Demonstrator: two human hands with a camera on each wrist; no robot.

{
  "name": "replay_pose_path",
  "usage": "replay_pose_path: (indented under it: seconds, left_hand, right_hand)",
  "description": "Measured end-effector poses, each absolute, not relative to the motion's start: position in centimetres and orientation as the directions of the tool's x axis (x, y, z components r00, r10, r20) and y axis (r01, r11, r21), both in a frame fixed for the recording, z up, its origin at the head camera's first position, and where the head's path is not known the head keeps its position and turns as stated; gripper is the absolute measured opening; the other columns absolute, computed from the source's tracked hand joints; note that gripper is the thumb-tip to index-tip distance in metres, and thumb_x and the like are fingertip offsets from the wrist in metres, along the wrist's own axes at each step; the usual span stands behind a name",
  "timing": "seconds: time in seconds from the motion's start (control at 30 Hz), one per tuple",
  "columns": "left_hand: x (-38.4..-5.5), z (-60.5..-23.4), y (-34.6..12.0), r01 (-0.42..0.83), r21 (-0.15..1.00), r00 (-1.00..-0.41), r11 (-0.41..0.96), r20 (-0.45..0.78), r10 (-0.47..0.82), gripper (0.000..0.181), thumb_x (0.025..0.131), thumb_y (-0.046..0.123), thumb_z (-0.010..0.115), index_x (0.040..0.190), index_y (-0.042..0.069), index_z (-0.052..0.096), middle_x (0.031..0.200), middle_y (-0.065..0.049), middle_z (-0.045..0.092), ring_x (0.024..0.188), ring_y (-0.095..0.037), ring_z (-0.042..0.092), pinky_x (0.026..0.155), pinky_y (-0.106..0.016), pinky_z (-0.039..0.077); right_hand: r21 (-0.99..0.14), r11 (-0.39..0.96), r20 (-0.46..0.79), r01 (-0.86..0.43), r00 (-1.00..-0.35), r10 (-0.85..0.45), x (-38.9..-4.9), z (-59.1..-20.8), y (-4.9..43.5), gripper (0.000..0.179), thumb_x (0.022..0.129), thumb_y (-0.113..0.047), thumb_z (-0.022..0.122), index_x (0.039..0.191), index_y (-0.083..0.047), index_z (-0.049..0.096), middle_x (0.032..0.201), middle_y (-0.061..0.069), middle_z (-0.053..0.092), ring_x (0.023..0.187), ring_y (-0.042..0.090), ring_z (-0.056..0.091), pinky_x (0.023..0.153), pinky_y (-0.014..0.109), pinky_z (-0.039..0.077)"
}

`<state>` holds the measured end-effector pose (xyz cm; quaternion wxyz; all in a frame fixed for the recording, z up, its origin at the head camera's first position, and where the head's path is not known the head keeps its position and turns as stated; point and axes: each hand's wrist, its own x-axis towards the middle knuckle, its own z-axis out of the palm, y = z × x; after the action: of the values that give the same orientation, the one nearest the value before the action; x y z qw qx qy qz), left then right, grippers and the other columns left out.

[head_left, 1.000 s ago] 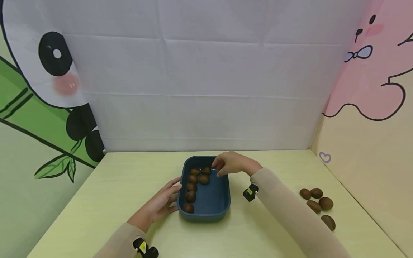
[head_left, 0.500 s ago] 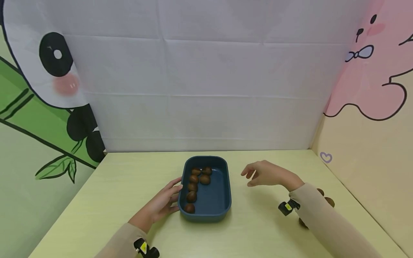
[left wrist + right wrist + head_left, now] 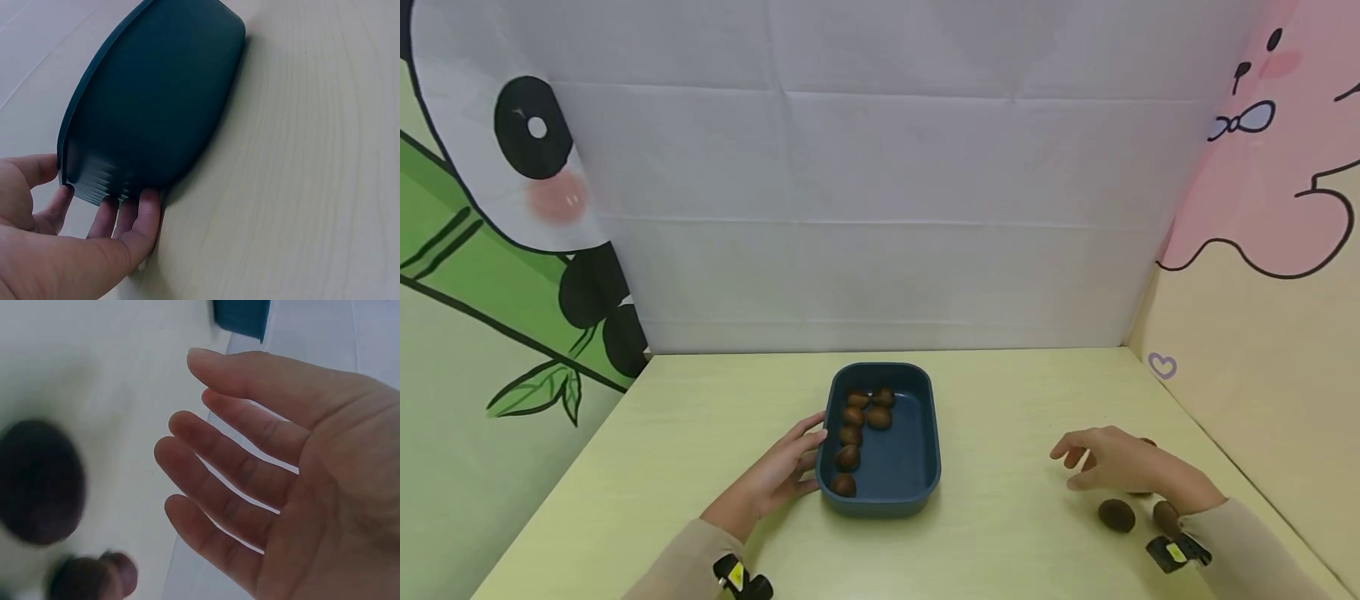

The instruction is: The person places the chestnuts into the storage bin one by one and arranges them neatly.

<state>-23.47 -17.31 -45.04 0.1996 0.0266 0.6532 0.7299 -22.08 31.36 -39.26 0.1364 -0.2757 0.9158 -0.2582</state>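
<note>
A dark blue rectangular box (image 3: 895,506) stands on the table with several brown chestnuts (image 3: 847,457) in it, lined along its left side and in its far left part. My left hand (image 3: 771,477) touches the box's left outer wall with its fingertips; in the left wrist view the fingers (image 3: 150,209) lie against the wall, one tip right at the rim. On the right side of the table, my right hand (image 3: 1112,458) is over other loose chestnuts (image 3: 1117,516), partly covering some. Its palm is bare and its fingers are relaxed and spread in the right wrist view.
The pale yellow table (image 3: 1000,533) meets a white creased backdrop (image 3: 887,208) at the back. A wall with a pink cartoon figure (image 3: 1262,192) borders the right side, and a panda-and-bamboo picture (image 3: 535,225) the left.
My right hand has moved from the box's far right rim across to the loose chestnuts at right. The left hand stays at the box, and the chestnuts inside lie as before.
</note>
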Motion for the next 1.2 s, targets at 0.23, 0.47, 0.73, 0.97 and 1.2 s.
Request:
replay_pose_path:
  seconds: [0.23, 0.47, 0.73, 0.97, 1.2]
  left_hand:
    - [-23.5, -45.1, -17.3, -0.259, 0.963, -0.920, -0.074, -0.222, 0.324, 0.063, 0.105, 0.037, 0.052, 0.159, 0.021, 0.022, 0.149, -0.019, 0.045, 0.130, -0.029, 0.051, 0.095, -0.046, 0.046]
    - [-23.5, -45.2, -17.4, -0.254, 0.965, -0.922, -0.070, -0.220, 0.319, 0.065, 0.105, 0.038, 0.052, 0.159, 0.021, 0.022, 0.149, -0.019, 0.045, 0.130, -0.029, 0.051, 0.095, -0.046, 0.046]
    - [-23.5, -45.3, -17.3, -0.253, 0.966, -0.923, -0.060, -0.222, 0.313, 0.065, 0.105, 0.037, 0.053, 0.159, 0.020, 0.021, 0.146, -0.019, 0.047, 0.124, -0.025, 0.055, 0.093, -0.045, 0.047]
    - [-23.5, -45.2, -17.3, -0.256, 0.964, -0.921, -0.067, -0.222, 0.320, 0.064, 0.105, 0.038, 0.052, 0.159, 0.021, 0.022, 0.148, -0.019, 0.047, 0.128, -0.028, 0.053, 0.095, -0.046, 0.047]
    - [-23.4, -45.2, -17.3, -0.251, 0.967, -0.927, -0.051, -0.224, 0.302, 0.065, 0.104, 0.039, 0.053, 0.159, 0.021, 0.023, 0.147, -0.019, 0.046, 0.127, -0.028, 0.053, 0.094, -0.046, 0.047]
  right_hand:
    - [-0.523, 0.766, -0.134, -0.375, -0.851, -0.508, -19.9, -40.4, 34.6, 0.037, 0.085, -0.021, 0.080, 0.117, -0.008, 0.067, 0.102, 0.001, 0.065, 0.082, 0.011, 0.064, 0.070, 0.031, 0.051]
    - [-0.493, 0.766, -0.080, -0.412, -0.855, -0.512, -19.0, -41.7, 35.9, 0.037, 0.080, -0.019, 0.082, 0.113, -0.009, 0.069, 0.099, -0.001, 0.067, 0.083, 0.009, 0.064, 0.071, 0.029, 0.050]
    - [-0.483, 0.727, -0.024, -0.487, -0.823, -0.567, -18.9, -42.7, 36.0, 0.029, 0.076, -0.017, 0.084, 0.101, -0.014, 0.069, 0.089, -0.013, 0.063, 0.075, 0.001, 0.051, 0.067, 0.026, 0.046]
    - [-0.469, 0.738, -0.015, -0.485, -0.831, -0.556, -18.8, -42.5, 35.2, 0.025, 0.079, -0.018, 0.083, 0.101, -0.015, 0.071, 0.087, -0.014, 0.062, 0.073, -0.001, 0.049, 0.065, 0.024, 0.046]
    - [-0.446, 0.739, 0.011, -0.506, -0.828, -0.560, -19.6, -41.3, 33.5, 0.028, 0.081, -0.016, 0.080, 0.108, -0.011, 0.072, 0.098, -0.009, 0.067, 0.074, 0.001, 0.057, 0.065, 0.026, 0.050]
